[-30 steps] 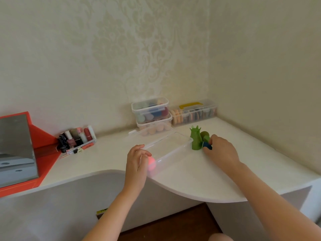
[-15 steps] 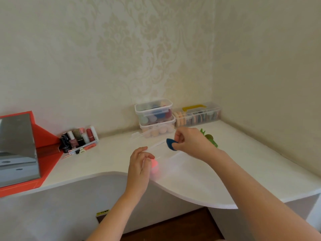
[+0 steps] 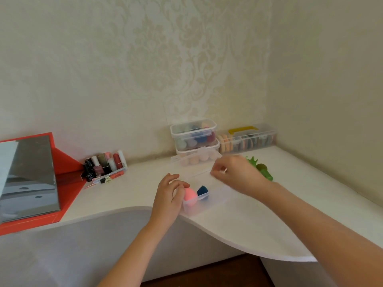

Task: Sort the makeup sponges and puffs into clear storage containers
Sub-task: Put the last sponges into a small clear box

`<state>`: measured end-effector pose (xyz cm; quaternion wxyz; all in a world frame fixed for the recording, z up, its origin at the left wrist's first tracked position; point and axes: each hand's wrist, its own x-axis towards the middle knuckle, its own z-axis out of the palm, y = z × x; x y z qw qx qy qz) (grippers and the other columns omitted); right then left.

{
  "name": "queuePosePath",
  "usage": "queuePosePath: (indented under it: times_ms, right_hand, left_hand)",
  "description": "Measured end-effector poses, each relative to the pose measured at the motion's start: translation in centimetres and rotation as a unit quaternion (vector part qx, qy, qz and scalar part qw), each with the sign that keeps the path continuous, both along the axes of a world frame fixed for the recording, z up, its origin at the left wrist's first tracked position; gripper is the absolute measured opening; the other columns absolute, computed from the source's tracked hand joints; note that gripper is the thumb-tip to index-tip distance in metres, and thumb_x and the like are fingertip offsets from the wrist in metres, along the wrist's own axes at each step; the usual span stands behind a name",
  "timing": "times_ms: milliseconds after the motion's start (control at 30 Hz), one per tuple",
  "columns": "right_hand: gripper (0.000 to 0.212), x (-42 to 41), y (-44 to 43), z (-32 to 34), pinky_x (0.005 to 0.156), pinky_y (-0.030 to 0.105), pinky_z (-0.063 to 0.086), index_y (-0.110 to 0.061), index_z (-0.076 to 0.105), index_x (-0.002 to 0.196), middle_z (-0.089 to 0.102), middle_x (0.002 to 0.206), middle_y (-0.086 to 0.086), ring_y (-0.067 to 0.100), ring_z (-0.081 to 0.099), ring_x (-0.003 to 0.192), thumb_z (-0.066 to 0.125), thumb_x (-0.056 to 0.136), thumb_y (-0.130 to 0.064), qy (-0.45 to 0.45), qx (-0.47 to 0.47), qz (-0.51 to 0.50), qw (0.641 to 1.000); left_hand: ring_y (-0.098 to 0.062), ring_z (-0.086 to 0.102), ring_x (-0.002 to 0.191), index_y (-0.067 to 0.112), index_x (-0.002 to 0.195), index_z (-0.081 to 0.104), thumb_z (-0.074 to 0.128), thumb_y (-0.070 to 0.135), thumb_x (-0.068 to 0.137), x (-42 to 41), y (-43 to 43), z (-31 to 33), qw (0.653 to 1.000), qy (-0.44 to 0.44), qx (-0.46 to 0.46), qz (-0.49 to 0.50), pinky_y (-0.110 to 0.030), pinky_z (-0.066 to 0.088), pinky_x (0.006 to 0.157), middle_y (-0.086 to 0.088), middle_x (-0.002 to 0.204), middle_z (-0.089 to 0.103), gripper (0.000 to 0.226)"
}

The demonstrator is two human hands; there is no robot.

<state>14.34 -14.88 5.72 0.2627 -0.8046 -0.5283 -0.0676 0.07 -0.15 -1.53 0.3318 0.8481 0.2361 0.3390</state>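
The left hand (image 3: 169,196) was curled round the near end of the clear container (image 3: 193,209), its fingertips laid against a pink sponge (image 3: 190,196). The right hand (image 3: 236,174) was held over the container's far end with fingers bent; whether anything was pinched could not be told. Inside, at the near end, the egg-shaped pink sponge and a dark blue sponge (image 3: 202,191) were seen side by side. The container was set on the white desk (image 3: 248,224) near its curved front edge. Lidded boxes (image 3: 193,134) of sponges were stacked by the wall.
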Motion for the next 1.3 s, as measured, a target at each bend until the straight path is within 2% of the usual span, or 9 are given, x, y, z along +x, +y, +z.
queuePosePath:
  times_ms: [100,300,467,600,733,867,967,1100,1300]
  right_hand:
    - [0.025,3.4,-2.3,0.6,0.083,0.024,0.044,-0.019,0.066,0.102,0.061,0.098,-0.006,0.01,0.055,0.093,0.066,0.085,-0.037,0.008,0.202,-0.03,0.979]
    - [0.076,8.8,-4.8,-2.2,0.094,0.024,0.031,-0.03,0.04,0.139,0.047,0.133,-0.01,0.005,0.041,0.118,0.068,0.072,-0.055,0.182,0.069,-0.071,0.978]
    - [0.045,9.9,-3.7,-4.4,0.078,0.021,0.041,-0.008,0.068,0.096,0.061,0.11,0.006,0.015,0.053,0.098,0.069,0.076,-0.048,0.18,0.062,-0.064,0.98]
    - [0.03,10.0,-3.4,-4.5,0.076,0.02,0.039,-0.011,0.07,0.097,0.061,0.104,-0.004,0.013,0.053,0.095,0.069,0.082,-0.036,0.193,0.123,-0.08,0.97]
    - [0.022,9.8,-4.8,-2.9,0.074,0.028,0.049,-0.016,0.071,0.081,0.071,0.095,0.009,0.021,0.062,0.087,0.052,0.093,-0.011,0.415,0.326,-0.019,0.849]
    - [0.023,8.7,-5.9,-2.2,0.08,0.039,0.051,-0.015,0.072,0.07,0.072,0.087,0.01,0.022,0.065,0.085,0.058,0.088,-0.014,0.522,0.363,0.077,0.768]
    - [0.022,8.2,-6.3,-1.7,0.072,0.034,0.057,-0.01,0.069,0.078,0.072,0.089,0.007,0.017,0.067,0.081,0.067,0.073,-0.031,0.567,0.38,0.093,0.725]
    - [0.018,8.1,-6.7,-1.4,0.076,0.024,0.053,-0.02,0.067,0.067,0.073,0.105,0.007,0.013,0.068,0.1,0.066,0.081,-0.03,0.562,0.35,0.111,0.741]
    - [0.024,7.8,-7.0,-1.4,0.069,0.028,0.057,-0.012,0.058,0.07,0.074,0.095,0.013,0.018,0.07,0.092,0.054,0.087,-0.029,0.633,0.288,0.143,0.704]
  left_hand:
    - [-0.01,0.033,0.133,0.029,0.086,0.065,0.05,0.011,0.093,0.1,0.9,0.6,0.999,0.025,0.022,0.013,-0.018,0.021,0.103,0.008,0.123,0.05,0.025]
    - [0.009,0.052,0.098,0.027,0.087,0.068,0.054,0.015,0.092,0.1,0.7,3.6,1.0,0.007,0.017,0.013,-0.007,0.034,0.085,0.025,0.098,0.058,0.019]
    - [0.017,0.051,0.099,0.027,0.09,0.068,0.057,0.014,0.09,2.1,-1.3,5.6,0.999,-0.019,0.045,-0.017,0.003,0.031,0.08,0.026,0.1,0.062,0.017]
    - [0.009,0.051,0.105,0.032,0.1,0.064,0.063,0.023,0.087,5.0,-4.4,6.6,0.996,0.007,0.062,-0.06,0.003,0.03,0.083,0.024,0.108,0.061,0.016]
    - [0.001,0.05,0.113,0.025,0.119,0.059,0.071,0.035,0.08,8.3,-7.0,7.0,0.994,0.048,0.055,-0.081,-0.01,0.032,0.092,0.015,0.12,0.06,0.042]
    - [-0.009,0.055,0.114,0.022,0.132,0.05,0.076,0.042,0.074,11.5,-10.0,7.0,0.984,0.115,0.066,-0.119,-0.027,0.043,0.096,0.006,0.124,0.06,0.067]
    - [-0.017,0.062,0.097,0.017,0.12,0.055,0.074,0.044,0.073,13.2,-12.0,6.8,0.975,0.165,0.087,-0.118,-0.033,0.051,0.083,0.002,0.108,0.066,0.057]
    - [-0.012,0.064,0.079,0.018,0.097,0.059,0.073,0.045,0.069,14.0,-12.8,6.4,0.983,0.13,-0.01,-0.13,-0.034,0.054,0.07,0.004,0.086,0.067,0.041]
    - [-0.013,0.045,0.041,0.01,0.062,0.053,0.066,0.029,0.079,12.8,-13.2,5.7,0.956,0.115,-0.157,-0.22,-0.023,0.037,0.046,-0.002,0.048,0.05,0.029]
